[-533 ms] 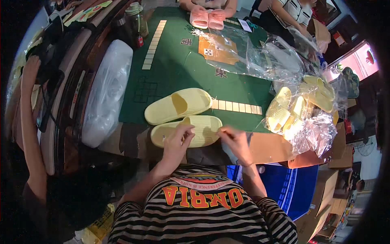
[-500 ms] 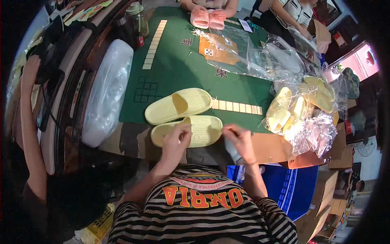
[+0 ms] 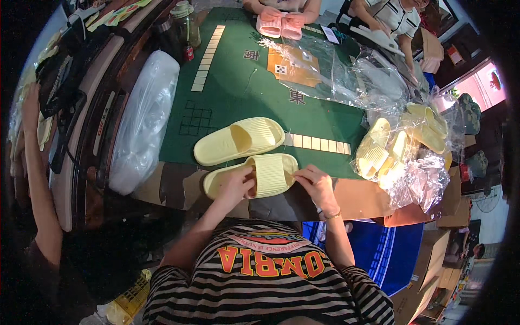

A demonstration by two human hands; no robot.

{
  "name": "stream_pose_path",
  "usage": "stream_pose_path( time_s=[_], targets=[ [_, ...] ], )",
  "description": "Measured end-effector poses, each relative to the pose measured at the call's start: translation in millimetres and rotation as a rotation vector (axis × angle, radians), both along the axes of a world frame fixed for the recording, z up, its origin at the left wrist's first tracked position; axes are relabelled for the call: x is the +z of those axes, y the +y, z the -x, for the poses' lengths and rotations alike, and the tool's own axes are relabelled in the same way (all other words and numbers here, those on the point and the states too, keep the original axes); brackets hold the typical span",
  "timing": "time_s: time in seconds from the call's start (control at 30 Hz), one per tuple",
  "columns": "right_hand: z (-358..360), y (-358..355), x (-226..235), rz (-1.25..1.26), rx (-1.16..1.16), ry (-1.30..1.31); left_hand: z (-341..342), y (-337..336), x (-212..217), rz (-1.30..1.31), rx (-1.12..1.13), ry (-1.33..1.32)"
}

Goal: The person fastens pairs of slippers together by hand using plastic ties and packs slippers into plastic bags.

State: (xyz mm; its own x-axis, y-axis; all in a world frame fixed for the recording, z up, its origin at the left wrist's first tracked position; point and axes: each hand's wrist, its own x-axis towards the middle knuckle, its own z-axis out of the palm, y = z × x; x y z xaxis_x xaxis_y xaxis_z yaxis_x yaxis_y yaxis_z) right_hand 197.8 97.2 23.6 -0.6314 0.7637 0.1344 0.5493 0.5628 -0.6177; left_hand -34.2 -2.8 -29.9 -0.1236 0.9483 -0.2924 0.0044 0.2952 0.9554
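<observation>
Two pale yellow slide slippers lie side by side near the table's front edge, toes to the right. My left hand point(image 3: 236, 187) is at the nearer slipper point(image 3: 275, 174), its fingers curled inside the foot opening against the strap's edge. At that slipper's toe end is my right hand point(image 3: 318, 188), thumb and fingers pinched together; anything between them is too small to make out. Just beyond lies the farther slipper point(image 3: 216, 147), touched by neither hand.
At right, clear plastic bags hold more yellow slippers point(image 3: 372, 149). A bulky plastic-wrapped bundle point(image 3: 145, 122) lies left on the green table mat point(image 3: 227, 81). Across the table a person holds pink slippers point(image 3: 269, 27); another person works at upper right. A blue crate point(image 3: 403, 252) stands below.
My left hand has reached into the nearer slipper's opening. My right hand has moved slightly left to the toe. At far left, another person's arm has shifted.
</observation>
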Motion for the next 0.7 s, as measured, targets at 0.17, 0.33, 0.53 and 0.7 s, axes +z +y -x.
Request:
stream_pose_path(
  time_s=[0.17, 0.33, 0.53, 0.7],
  targets=[
    [17, -2, -20, -0.022, 0.058, 0.052, -7, 6, 4, -0.203, -0.07, 0.599],
    [24, -4, -16, 0.071, 0.033, 0.138, -15, 1, 0, -0.366, 0.006, 0.684],
    [3, 0, -6, -0.033, -0.059, 0.102, 15, -10, 26, -0.285, 0.164, 0.52],
    [-26, 6, 2, -0.009, -0.179, 0.047, 57, -19, 28, -0.228, 0.423, 0.204]
  ],
)
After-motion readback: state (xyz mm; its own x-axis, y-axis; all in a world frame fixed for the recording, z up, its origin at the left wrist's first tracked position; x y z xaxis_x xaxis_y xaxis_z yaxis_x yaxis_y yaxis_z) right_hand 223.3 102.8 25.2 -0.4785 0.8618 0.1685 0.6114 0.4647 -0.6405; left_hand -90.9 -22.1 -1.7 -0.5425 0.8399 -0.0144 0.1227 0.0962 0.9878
